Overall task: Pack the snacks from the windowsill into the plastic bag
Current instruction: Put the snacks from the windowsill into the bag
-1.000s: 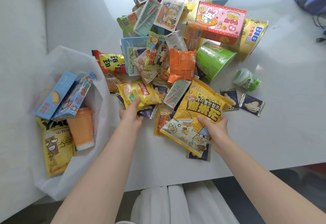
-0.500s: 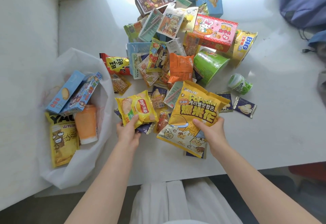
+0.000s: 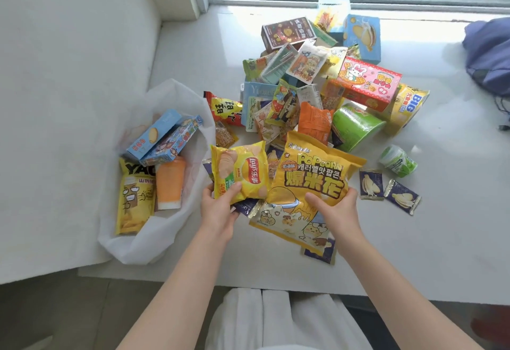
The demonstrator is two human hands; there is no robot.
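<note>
Ideally, at the windowsill (image 3: 441, 239), beside the open plastic bag (image 3: 132, 250) at left, the popcorn bag (image 3: 314, 175) gripped by the right hand (image 3: 334, 209) goes in flat first, then the chips packet (image 3: 242, 170) pinched in the left hand (image 3: 218, 209), unsqueezed.

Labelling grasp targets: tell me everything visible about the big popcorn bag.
The popcorn bag is a large, puffy, glossy pouch, sealed: yellow top with lettering, white cartoon-printed bottom. It faces up, tilted, above the windowsill. The right hand grips its lower right, thumb on the front. It overlaps a dark sachet, beside the Lay's chip bag.
</note>
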